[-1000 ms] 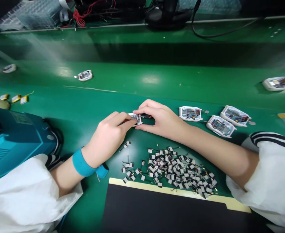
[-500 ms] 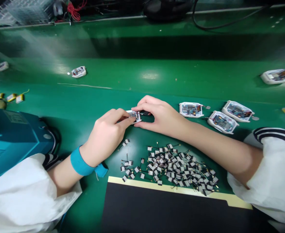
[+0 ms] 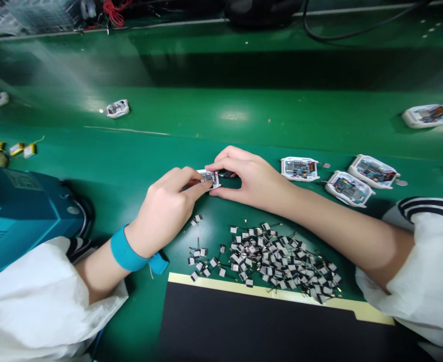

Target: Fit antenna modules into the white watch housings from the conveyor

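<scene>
A small white plastic casing with a circuit board inside (image 3: 209, 178) is held between my two hands above the green mat. My left hand (image 3: 174, 201), with a teal strap round its wrist, closes on the casing's left side, fingertips over the board. On the right side, my right hand (image 3: 240, 173) grips the casing's edge between thumb and fingers. A small dark part shows near the right fingers; its kind is unclear. Below the hands lies a heap of small grey-and-black pieces with short leads (image 3: 277, 259), with several loose ones (image 3: 204, 261) to its left.
Three similar open casings (image 3: 299, 169) lie to the right of my hands. Others sit on the raised green strip, one far right (image 3: 427, 116), one left (image 3: 117, 108). A teal machine (image 3: 28, 211) stands at left near yellow battery-like packs (image 3: 16, 149). A black sheet (image 3: 266, 327) lies in front.
Both hands keep the same grip on the casing. The view has shifted very slightly; nothing else has visibly moved.
</scene>
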`<state>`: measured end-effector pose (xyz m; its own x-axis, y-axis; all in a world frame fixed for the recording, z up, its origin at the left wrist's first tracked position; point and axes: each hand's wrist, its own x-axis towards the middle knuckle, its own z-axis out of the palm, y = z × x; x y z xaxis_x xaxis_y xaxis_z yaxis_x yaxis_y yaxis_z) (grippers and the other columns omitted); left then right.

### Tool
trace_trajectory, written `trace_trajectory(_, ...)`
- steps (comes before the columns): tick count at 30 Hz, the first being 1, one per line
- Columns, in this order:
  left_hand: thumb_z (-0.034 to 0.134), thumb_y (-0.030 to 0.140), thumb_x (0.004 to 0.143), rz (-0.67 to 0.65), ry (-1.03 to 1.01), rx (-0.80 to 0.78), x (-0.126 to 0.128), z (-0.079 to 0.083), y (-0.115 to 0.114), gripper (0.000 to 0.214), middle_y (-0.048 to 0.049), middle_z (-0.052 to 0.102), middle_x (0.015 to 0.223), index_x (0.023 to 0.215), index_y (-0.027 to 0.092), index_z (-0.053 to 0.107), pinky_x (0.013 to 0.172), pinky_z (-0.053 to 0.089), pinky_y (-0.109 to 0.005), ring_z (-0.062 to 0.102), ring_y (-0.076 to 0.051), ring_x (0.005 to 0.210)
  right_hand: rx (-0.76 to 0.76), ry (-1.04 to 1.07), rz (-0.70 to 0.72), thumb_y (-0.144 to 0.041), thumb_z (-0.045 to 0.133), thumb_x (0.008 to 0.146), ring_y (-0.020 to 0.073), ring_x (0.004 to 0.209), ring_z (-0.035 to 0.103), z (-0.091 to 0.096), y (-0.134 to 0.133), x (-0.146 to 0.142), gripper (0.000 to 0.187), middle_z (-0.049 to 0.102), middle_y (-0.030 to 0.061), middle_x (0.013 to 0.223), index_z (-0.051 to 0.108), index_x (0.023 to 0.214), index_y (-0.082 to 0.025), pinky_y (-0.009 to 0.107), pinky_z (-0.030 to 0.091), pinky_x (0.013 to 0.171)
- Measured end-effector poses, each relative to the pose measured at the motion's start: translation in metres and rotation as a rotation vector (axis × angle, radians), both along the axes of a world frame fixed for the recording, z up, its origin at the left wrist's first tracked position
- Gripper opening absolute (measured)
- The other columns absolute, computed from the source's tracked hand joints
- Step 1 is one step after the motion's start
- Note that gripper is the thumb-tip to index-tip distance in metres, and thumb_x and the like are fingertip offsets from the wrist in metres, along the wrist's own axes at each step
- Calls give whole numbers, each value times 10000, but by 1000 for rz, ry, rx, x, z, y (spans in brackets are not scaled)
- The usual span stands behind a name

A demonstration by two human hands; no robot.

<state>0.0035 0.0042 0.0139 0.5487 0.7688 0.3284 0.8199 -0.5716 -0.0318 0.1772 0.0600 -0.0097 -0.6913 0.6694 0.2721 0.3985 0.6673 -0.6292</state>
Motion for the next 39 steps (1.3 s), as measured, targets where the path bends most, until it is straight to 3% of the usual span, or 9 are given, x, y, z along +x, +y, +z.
trace_trajectory(8, 413, 186, 847, 8, 10, -27, 0, 1, 0, 219, -40, 612, 854, 934, 184, 614, 622, 464, -247, 554, -149, 753, 2, -23, 19, -304, 582, 730, 182, 891, 513, 3, 0, 1, 305, 535, 68, 945, 546, 991, -150, 315, 420, 767)
trace_trajectory(14, 415, 180, 850, -48, -2, -10, 0, 3, 0, 223, -59, 605, 826, 921, 149, 624, 615, 461, -247, 540, -148, 727, 54, -15, 67, -215, 311, 874, 161, 954, 478, 6, 3, 14, 254, 494, 104, 1010, 491, 1035, -138, 336, 404, 838)
trace_trajectory(19, 380, 181, 863, -56, 15, 11, -1, 1, 0, 250, -54, 597, 813, 911, 152, 623, 609, 457, -247, 518, -142, 706, 243, -69, -72, -238, 442, 823, 172, 842, 488, 11, -1, 26, 242, 493, 81, 907, 561, 1026, -182, 334, 445, 714)
trace_trajectory(27, 353, 144, 863, -79, -3, 26, -3, -3, 2, 270, -51, 585, 834, 881, 164, 621, 737, 476, -279, 514, -186, 935, 103, 240, -209, -248, 601, 726, 107, 624, 569, 20, -12, 11, 126, 627, 4, 725, 626, 840, -200, 238, 473, 573)
trace_trajectory(31, 329, 166, 873, -65, 9, 6, -3, -4, 2, 280, -59, 571, 844, 885, 159, 609, 683, 483, -263, 541, -166, 859, 139, 238, -189, -241, 609, 718, 97, 590, 554, 21, -11, -1, 81, 625, 2, 681, 630, 762, -176, 226, 451, 540)
trace_trajectory(39, 324, 168, 871, -47, 22, -7, -3, -5, 0, 278, -61, 559, 837, 883, 162, 601, 645, 473, -257, 542, -168, 818, 243, 156, -116, -225, 539, 777, 108, 654, 564, 23, -12, -4, 88, 627, 6, 715, 625, 778, -209, 239, 451, 596)
